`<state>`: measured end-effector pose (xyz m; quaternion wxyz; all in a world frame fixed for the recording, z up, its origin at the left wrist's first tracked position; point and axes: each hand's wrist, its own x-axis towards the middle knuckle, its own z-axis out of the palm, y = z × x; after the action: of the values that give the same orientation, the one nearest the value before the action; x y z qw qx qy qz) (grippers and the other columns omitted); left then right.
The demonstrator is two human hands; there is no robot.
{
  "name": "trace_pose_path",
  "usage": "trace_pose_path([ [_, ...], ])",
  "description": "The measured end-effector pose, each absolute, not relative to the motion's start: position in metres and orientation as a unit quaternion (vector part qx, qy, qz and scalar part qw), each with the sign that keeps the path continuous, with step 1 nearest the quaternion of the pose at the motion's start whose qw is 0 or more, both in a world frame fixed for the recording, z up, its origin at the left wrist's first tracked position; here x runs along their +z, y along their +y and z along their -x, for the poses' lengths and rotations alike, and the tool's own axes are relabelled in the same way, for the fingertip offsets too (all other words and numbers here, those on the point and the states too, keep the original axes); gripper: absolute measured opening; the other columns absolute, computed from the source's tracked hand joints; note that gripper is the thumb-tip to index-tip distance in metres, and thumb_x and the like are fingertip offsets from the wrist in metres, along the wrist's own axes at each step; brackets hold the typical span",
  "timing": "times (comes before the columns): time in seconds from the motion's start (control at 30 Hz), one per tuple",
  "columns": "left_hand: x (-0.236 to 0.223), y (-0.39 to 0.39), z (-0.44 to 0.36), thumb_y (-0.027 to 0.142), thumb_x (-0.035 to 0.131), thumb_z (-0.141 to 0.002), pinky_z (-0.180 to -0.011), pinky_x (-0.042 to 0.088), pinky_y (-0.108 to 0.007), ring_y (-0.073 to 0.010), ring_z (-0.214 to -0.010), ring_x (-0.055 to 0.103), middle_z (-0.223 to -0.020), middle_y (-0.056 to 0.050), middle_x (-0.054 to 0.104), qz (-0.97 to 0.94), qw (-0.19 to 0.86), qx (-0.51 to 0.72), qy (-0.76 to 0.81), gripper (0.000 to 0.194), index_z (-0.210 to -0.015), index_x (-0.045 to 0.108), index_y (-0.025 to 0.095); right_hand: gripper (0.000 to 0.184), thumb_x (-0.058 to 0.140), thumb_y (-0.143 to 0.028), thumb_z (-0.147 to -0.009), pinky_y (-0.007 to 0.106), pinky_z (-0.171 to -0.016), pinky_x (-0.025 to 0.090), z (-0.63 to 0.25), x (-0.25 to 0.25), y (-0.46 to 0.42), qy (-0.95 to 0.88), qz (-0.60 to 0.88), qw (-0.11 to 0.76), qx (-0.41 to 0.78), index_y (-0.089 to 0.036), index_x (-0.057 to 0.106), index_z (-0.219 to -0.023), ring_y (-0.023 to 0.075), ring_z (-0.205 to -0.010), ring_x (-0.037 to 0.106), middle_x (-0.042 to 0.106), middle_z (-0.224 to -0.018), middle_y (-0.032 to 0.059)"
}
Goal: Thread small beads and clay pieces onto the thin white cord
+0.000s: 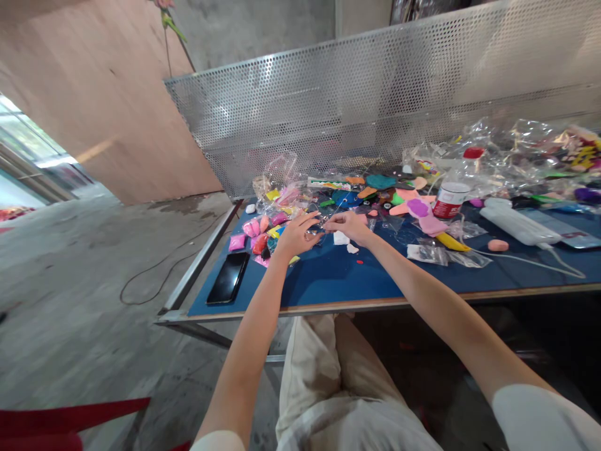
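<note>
Mid-frame, we couldn't tell whether our left hand [300, 235] or right hand [348, 227] clamped anything; a white lump [341, 238] lay bare, while left of centre a pink packet [238, 242] seemed unopened.

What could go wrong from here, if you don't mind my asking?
The black phone near the table's left corner might get nudged off. The small white pieces beside the right hand could be brushed away. An arm might snag the white cable near the front edge.
</note>
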<state>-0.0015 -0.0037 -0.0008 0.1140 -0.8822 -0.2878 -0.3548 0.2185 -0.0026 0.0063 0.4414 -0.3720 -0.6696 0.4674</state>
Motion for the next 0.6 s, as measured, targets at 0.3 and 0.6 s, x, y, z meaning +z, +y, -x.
trace_pose_path([
  [0.3,0.0005,-0.0069,-0.0015,0.042,0.062,-0.099,-0.118,0.047,-0.051,-0.0320,-0.151,0.042,-0.164,-0.017,0.041,0.889,0.093,-0.319,-0.315,0.054,-0.147,0.055,0.018,0.039,0.081,-0.056,-0.068,0.031,-0.075,0.052,-0.2165,0.0034,0.0002,-0.662,0.394,0.456,0.445,-0.018,0.079,-0.074,0.0183,-0.077,0.067,0.078,-0.081,0.0065],
  [0.6,-0.0016,-0.0087,-0.0012,0.050,0.057,-0.100,-0.097,0.060,-0.041,-0.0274,-0.109,0.075,-0.167,-0.022,0.032,0.888,0.051,-0.287,-0.355,0.067,-0.156,0.044,0.018,0.036,0.083,-0.054,-0.068,0.035,-0.086,0.055,-0.2139,0.0030,-0.0003,-0.658,0.388,0.474,0.438,-0.019,0.080,-0.076,0.0223,-0.088,0.071,0.079,-0.085,0.0070],
])
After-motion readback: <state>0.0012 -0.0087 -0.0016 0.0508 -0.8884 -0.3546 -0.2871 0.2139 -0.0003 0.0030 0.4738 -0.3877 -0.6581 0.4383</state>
